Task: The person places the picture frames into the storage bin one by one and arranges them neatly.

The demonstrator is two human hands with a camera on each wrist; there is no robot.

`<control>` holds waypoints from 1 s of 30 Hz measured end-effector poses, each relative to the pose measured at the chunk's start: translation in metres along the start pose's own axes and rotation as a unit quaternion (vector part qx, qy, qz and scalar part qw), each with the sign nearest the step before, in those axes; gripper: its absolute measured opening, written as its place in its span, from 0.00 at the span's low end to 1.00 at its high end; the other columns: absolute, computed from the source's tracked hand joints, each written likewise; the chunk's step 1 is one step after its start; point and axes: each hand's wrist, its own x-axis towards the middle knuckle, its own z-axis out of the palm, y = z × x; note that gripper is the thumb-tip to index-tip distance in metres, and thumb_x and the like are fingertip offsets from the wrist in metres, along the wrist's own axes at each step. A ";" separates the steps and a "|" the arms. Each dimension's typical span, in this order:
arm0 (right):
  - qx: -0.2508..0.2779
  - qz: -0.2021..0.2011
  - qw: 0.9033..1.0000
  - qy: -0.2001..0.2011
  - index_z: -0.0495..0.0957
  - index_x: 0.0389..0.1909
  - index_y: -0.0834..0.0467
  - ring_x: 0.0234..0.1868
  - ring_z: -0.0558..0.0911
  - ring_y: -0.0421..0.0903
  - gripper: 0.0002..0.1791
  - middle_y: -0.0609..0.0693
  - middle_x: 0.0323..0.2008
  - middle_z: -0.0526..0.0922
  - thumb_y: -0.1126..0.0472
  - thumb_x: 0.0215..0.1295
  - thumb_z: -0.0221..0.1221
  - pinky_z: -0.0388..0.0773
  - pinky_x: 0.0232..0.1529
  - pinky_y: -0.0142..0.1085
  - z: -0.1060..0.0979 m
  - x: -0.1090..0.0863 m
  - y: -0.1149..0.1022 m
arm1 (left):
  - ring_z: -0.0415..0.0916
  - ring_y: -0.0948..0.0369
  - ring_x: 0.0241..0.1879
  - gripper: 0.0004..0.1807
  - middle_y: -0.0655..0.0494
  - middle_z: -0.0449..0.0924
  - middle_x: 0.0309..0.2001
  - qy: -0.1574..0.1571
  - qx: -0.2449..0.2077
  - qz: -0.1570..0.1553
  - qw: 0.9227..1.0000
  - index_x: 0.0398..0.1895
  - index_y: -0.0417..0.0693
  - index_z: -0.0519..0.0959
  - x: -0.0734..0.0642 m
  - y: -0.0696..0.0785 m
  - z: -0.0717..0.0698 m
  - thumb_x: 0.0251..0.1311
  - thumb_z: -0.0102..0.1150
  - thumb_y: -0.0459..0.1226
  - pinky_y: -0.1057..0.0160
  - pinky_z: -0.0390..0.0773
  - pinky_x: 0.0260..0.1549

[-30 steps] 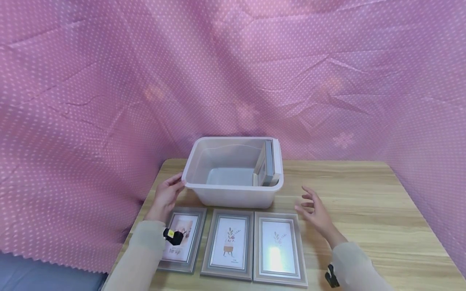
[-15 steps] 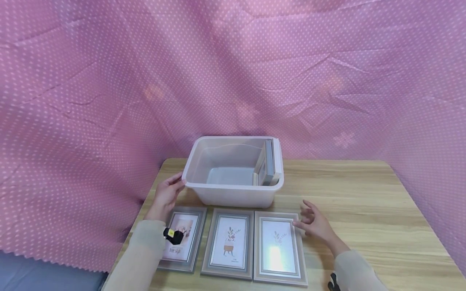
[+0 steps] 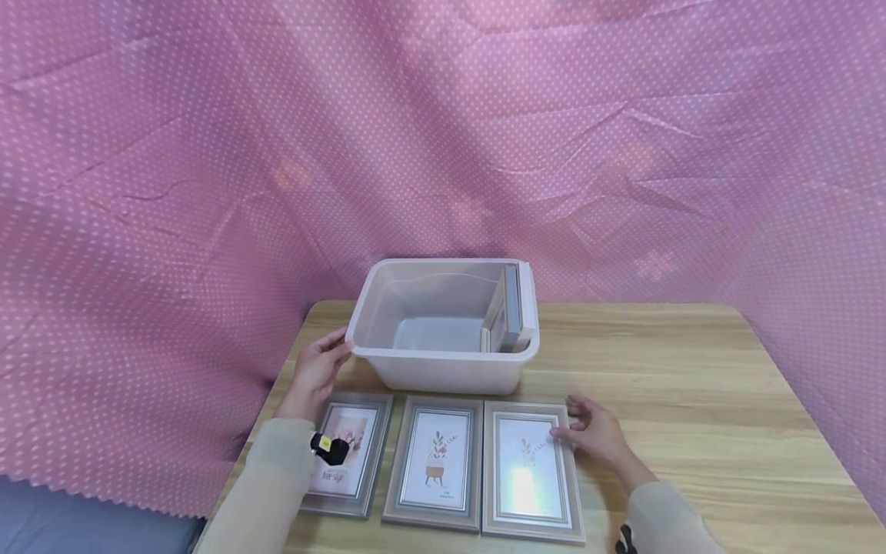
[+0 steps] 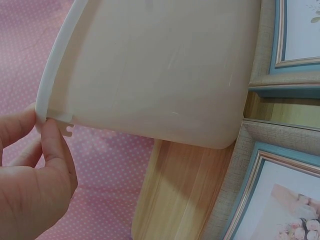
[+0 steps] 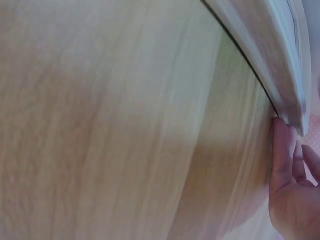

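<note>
My left hand [image 3: 318, 375] pinches the left front rim of a white plastic storage bin [image 3: 443, 373], thumb and fingers on either side of the lip in the left wrist view. Three picture frames lie face up in a row before the bin: a left frame [image 3: 376, 462], a middle frame [image 3: 473, 465] and a right frame [image 3: 490, 473]. My right hand [image 3: 598, 432] has its thumb and fingers round the upper right corner of the right frame, which lies flat. In the right wrist view the fingertips [image 5: 281, 127] meet that frame's edge [image 5: 275, 65].
Inside the bin, several frames [image 3: 513, 308] stand upright against its right wall. All of this is on a wooden table [image 3: 692, 369]. A pink dotted cloth [image 3: 443, 138] hangs behind and around the table.
My right hand has come in from the right and down onto the upper right corner of the right picture frame, its fingers drawing closer together. My left hand stays at the bin's rim.
</note>
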 end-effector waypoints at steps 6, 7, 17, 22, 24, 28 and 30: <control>-0.020 0.011 1.000 0.004 0.72 0.57 0.69 0.36 0.80 0.47 0.39 0.61 0.45 0.80 0.58 0.44 0.75 0.82 0.30 0.34 0.005 -0.002 -0.003 | 0.76 0.66 0.42 0.27 0.57 0.76 0.42 0.001 -0.001 -0.004 1.000 0.64 0.30 0.64 0.000 0.001 0.000 0.61 0.54 0.22 0.71 0.76 0.47; -0.019 0.010 1.000 0.003 0.72 0.56 0.70 0.35 0.80 0.47 0.38 0.61 0.45 0.80 0.59 0.44 0.75 0.81 0.29 0.34 0.005 -0.002 -0.004 | 0.76 0.66 0.42 0.27 0.57 0.76 0.42 0.001 0.000 -0.005 1.000 0.64 0.30 0.64 0.000 0.001 0.000 0.61 0.54 0.22 0.71 0.76 0.47; -0.010 -0.003 1.000 0.008 0.73 0.52 0.72 0.38 0.82 0.53 0.30 0.63 0.42 0.80 0.69 0.46 0.72 0.83 0.29 0.34 0.007 -0.003 -0.006 | 0.76 0.65 0.42 0.27 0.57 0.76 0.42 -0.004 -0.003 -0.003 1.000 0.64 0.29 0.63 0.000 0.001 0.000 0.61 0.54 0.22 0.72 0.77 0.46; 0.005 0.030 1.000 0.000 0.73 0.53 0.71 0.40 0.82 0.54 0.30 0.64 0.44 0.80 0.70 0.48 0.71 0.83 0.25 0.37 0.007 -0.004 -0.008 | 0.76 0.66 0.41 0.27 0.58 0.77 0.41 -0.004 -0.006 -0.004 1.000 0.64 0.29 0.63 0.000 0.001 -0.001 0.61 0.54 0.22 0.72 0.77 0.46; 0.005 0.042 0.999 -0.002 0.72 0.54 0.70 0.39 0.82 0.54 0.29 0.63 0.44 0.80 0.70 0.48 0.70 0.83 0.25 0.38 0.007 -0.005 -0.009 | 0.76 0.66 0.41 0.27 0.58 0.78 0.40 -0.003 -0.005 -0.005 1.000 0.64 0.30 0.63 0.000 0.001 -0.001 0.61 0.54 0.22 0.72 0.77 0.46; 0.008 0.055 0.998 -0.004 0.72 0.54 0.70 0.39 0.81 0.52 0.29 0.61 0.43 0.80 0.70 0.49 0.69 0.83 0.25 0.38 0.007 -0.008 -0.011 | 0.75 0.67 0.41 0.26 0.59 0.77 0.40 -0.004 0.002 -0.008 1.000 0.64 0.30 0.64 0.001 0.001 -0.001 0.62 0.53 0.22 0.72 0.77 0.46; 0.012 0.056 0.998 -0.002 0.72 0.54 0.70 0.39 0.81 0.53 0.29 0.62 0.43 0.80 0.71 0.49 0.69 0.83 0.25 0.38 0.007 -0.009 -0.012 | 0.75 0.67 0.40 0.26 0.59 0.77 0.40 -0.007 0.006 -0.007 1.000 0.65 0.30 0.64 0.001 0.000 -0.002 0.62 0.53 0.22 0.72 0.76 0.46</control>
